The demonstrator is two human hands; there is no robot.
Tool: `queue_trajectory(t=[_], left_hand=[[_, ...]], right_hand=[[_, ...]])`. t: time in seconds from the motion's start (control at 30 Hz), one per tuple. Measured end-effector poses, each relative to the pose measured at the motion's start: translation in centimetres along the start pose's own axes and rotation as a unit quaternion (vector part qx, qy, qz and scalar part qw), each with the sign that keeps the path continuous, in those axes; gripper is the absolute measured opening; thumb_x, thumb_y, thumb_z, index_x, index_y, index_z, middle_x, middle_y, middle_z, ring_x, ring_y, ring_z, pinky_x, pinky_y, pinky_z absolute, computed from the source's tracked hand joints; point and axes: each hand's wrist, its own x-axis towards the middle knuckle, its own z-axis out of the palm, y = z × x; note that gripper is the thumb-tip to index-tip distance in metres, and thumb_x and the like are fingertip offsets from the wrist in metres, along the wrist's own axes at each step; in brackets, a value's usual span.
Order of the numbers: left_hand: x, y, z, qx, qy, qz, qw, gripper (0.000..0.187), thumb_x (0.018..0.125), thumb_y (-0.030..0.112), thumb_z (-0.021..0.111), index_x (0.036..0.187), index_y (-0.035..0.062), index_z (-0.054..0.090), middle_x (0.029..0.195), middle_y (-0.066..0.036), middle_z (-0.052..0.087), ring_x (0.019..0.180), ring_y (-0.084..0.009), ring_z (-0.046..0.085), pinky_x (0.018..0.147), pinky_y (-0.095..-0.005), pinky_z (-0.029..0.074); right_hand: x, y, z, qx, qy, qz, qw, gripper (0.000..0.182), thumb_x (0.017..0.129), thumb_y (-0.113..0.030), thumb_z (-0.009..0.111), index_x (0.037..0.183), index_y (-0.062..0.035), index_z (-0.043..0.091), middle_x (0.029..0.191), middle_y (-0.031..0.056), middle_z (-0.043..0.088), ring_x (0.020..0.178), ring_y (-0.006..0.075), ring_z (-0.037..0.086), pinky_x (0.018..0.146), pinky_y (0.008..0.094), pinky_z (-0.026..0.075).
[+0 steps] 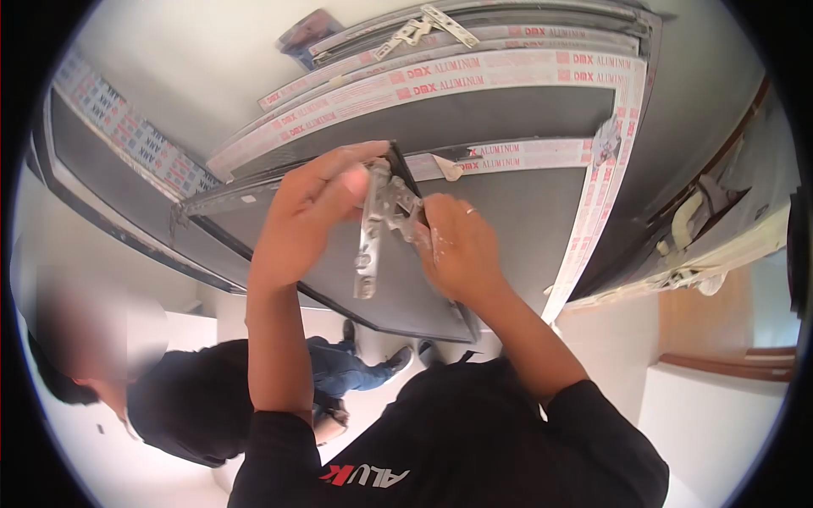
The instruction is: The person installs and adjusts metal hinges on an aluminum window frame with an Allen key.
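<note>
A silvery metal window hinge [367, 241] with folding arms is held up against the corner of a dark framed panel [364, 296]. My left hand [309, 216] is closed at the hinge's upper end, its thumb pressing there and its fingers reaching over the panel's top corner. On the other side, my right hand [461, 245] is closed around the hinge arms beside the panel's edge; its fingertips are partly hidden. The long bar of the hinge hangs down between my hands.
Several taped aluminum frames [508, 72] lean in a stack behind the panel. Another hinge [428, 32] lies on top of them. A co-worker in a black shirt [190, 398] is at the left. A long wrapped piece [660, 275] is at the right.
</note>
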Motion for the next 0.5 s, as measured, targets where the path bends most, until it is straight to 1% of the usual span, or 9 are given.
queue_trajectory(t=[0.03,0.07,0.1,0.17,0.2,0.3,0.33,0.43,0.5], left_hand=[[0.0,0.0,0.4,0.086,0.02,0.035,0.996,0.04,0.099,0.021,0.068,0.131,-0.0021,0.066,0.118,-0.01,0.068,0.099,-0.0134,0.063,0.089,-0.0292,0.05],[0.2,0.1,0.4,0.128,0.024,0.011,0.991,0.039,0.096,0.015,0.073,0.129,-0.0031,0.066,0.114,-0.007,0.067,0.094,-0.009,0.06,0.085,-0.0261,0.05],[0.4,-0.2,0.4,0.134,0.015,0.005,0.991,0.039,0.096,0.015,0.073,0.129,-0.0031,0.066,0.114,-0.007,0.067,0.094,-0.009,0.06,0.085,-0.0261,0.05],[0.7,-0.9,0.3,0.132,0.06,-0.019,0.989,0.038,0.092,0.008,0.076,0.127,-0.0033,0.066,0.109,-0.003,0.066,0.092,-0.0073,0.06,0.08,-0.0225,0.049],[1.0,-0.9,0.7,0.109,0.103,-0.003,0.989,0.031,0.09,0.003,0.078,0.118,-0.0043,0.068,0.102,-0.008,0.07,0.088,-0.0091,0.065,0.076,-0.0219,0.053],[1.7,0.0,0.7,0.161,0.149,0.011,0.975,0.028,0.087,0.004,0.081,0.112,-0.0037,0.07,0.091,-0.007,0.071,0.08,-0.0084,0.065,0.07,-0.0208,0.051],[2.1,0.6,0.8,0.206,0.166,0.0,0.964,0.026,0.086,0.009,0.084,0.106,-0.004,0.073,0.078,-0.004,0.07,0.071,-0.0069,0.062,0.063,-0.0208,0.048],[3.8,0.9,1.1,0.283,0.157,-0.015,0.946,0.024,0.088,0.011,0.084,0.102,-0.0061,0.074,0.088,-0.007,0.072,0.078,-0.0077,0.064,0.072,-0.022,0.05],[4.4,1.0,1.7,0.284,0.143,-0.013,0.948,0.024,0.089,0.013,0.083,0.1,-0.0064,0.075,0.087,-0.007,0.073,0.076,-0.0077,0.063,0.071,-0.021,0.049]], right_hand=[[0.2,0.2,0.3,0.001,0.023,-0.014,1.0,0.022,0.091,-0.011,0.067,0.109,-0.0057,0.055,0.087,0.0156,0.058,0.083,0.0389,0.06,0.071,0.0492,0.047],[0.2,0.3,0.6,0.0,0.045,-0.029,0.999,0.023,0.092,-0.012,0.068,0.11,-0.0059,0.055,0.088,0.0146,0.059,0.083,0.0381,0.061,0.071,0.0489,0.048],[0.1,0.6,1.0,0.005,0.049,-0.018,0.999,0.023,0.092,-0.012,0.068,0.11,-0.0059,0.055,0.088,0.0146,0.059,0.083,0.0381,0.061,0.071,0.0489,0.048],[0.1,0.9,1.8,0.042,0.057,-0.012,0.997,0.024,0.093,-0.014,0.069,0.11,-0.0051,0.055,0.089,0.0136,0.062,0.085,0.0374,0.063,0.072,0.048,0.049],[0.2,0.8,2.2,0.047,0.058,-0.007,0.997,0.024,0.093,-0.014,0.069,0.11,-0.0051,0.055,0.089,0.0136,0.062,0.085,0.0374,0.063,0.072,0.048,0.049],[0.5,0.1,2.9,0.121,0.091,-0.013,0.988,0.023,0.093,-0.017,0.07,0.106,-0.0062,0.055,0.088,0.0129,0.065,0.079,0.0364,0.064,0.068,0.0486,0.051],[0.6,-0.2,2.8,0.15,0.097,0.008,0.984,0.024,0.094,-0.017,0.07,0.109,-0.005,0.056,0.088,0.0137,0.067,0.079,0.0368,0.066,0.069,0.0482,0.052],[0.6,0.4,3.4,0.153,0.112,0.021,0.982,0.026,0.096,-0.017,0.069,0.114,-0.003,0.057,0.09,0.0152,0.07,0.079,0.0375,0.067,0.07,0.0476,0.053],[0.7,1.2,3.8,0.127,0.12,0.014,0.985,0.028,0.096,-0.017,0.068,0.117,-0.0021,0.057,0.092,0.016,0.07,0.079,0.0377,0.067,0.07,0.0474,0.053]])
